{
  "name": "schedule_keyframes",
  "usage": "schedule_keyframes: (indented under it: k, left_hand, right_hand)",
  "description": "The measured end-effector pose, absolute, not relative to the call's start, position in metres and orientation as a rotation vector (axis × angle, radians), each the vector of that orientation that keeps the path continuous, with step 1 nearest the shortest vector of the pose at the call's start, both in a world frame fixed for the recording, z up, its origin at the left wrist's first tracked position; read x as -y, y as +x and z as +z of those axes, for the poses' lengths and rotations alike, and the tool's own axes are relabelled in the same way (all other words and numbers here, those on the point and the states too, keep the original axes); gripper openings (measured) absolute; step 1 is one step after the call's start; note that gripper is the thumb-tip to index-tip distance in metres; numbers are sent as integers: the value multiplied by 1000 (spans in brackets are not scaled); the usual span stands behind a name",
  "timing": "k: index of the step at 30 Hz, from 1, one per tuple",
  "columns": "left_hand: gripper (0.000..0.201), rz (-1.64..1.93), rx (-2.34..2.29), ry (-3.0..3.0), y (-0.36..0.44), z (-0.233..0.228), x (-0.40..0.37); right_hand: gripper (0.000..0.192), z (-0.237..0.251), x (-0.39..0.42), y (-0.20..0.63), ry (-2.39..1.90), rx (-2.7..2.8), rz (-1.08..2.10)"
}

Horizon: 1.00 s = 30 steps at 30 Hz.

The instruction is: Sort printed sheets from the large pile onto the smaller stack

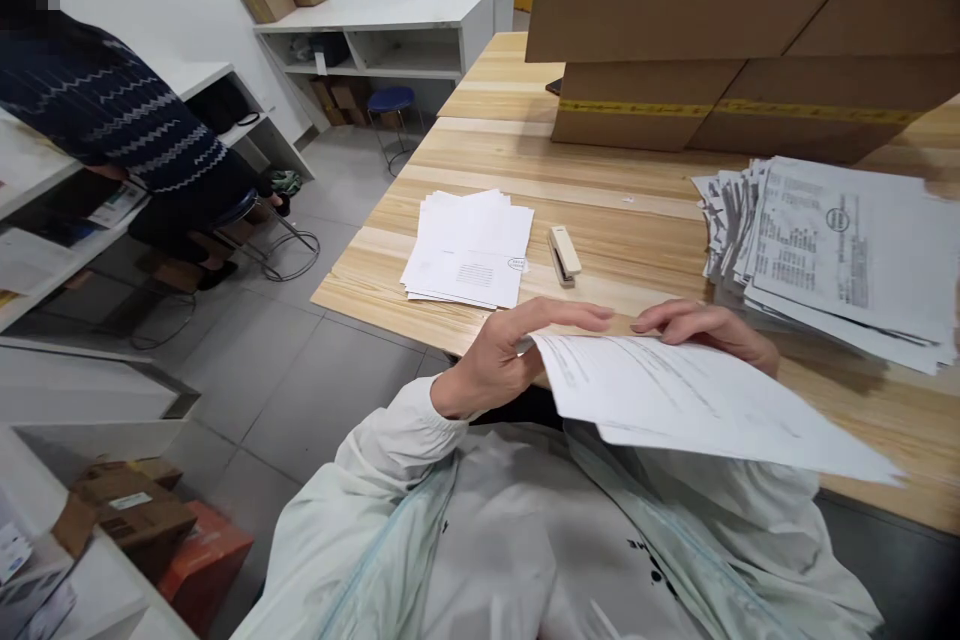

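Note:
Printed sheets of paper (660, 390) are held up in front of my chest, tilted, above the table's near edge. My left hand (502, 355) grips their left end, index finger stretched along the top edge. Behind that edge my right hand (705, 330) has its fingertips curled over the sheets; its palm is hidden by the paper. Beyond my hands a cream stapler (564, 255) lies on the table. Left of it rests a small stack of printed paper (469, 250) with a round stamp. A taller, uneven stack of papers (832, 240) sits to the right.
Large cardboard boxes (637, 100) stand stacked at the back of the wooden table (450, 145). A person (127, 110) sits on a stool at the left. Past the table are a blue stool (391, 100) and white shelving (405, 10). Cartons (127, 510) lie at lower left.

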State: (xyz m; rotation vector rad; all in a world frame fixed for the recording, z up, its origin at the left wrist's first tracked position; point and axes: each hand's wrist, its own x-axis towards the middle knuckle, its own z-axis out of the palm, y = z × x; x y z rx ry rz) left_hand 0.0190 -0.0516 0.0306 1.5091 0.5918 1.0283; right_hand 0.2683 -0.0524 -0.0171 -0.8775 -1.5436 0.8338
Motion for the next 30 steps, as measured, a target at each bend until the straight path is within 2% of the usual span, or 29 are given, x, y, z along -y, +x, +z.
schedule_keyframes:
  k: [6, 11, 16, 19, 25, 30]
  left_hand:
    - [28, 1220, -710, 1511, 29, -16, 49]
    - [27, 1233, -749, 1433, 33, -17, 48]
    - [22, 1275, -802, 1431, 36, -17, 46]
    - [21, 1290, -862, 1422, 37, -19, 44]
    - [16, 1258, -777, 1417, 40, -20, 44]
    - [21, 1259, -764, 1488, 39, -24, 42]
  right_hand:
    - [42, -36, 59, 249, -861, 1326, 861]
    - [41, -36, 59, 251, -865, 1414, 825]
    - [13, -26, 57, 244, -843, 1274, 700]
    - [13, -23, 56, 241, -868, 1229, 614]
    - [8, -22, 53, 244, -796, 1408, 712]
    - [9, -27, 52, 250, -757, 1450, 674]
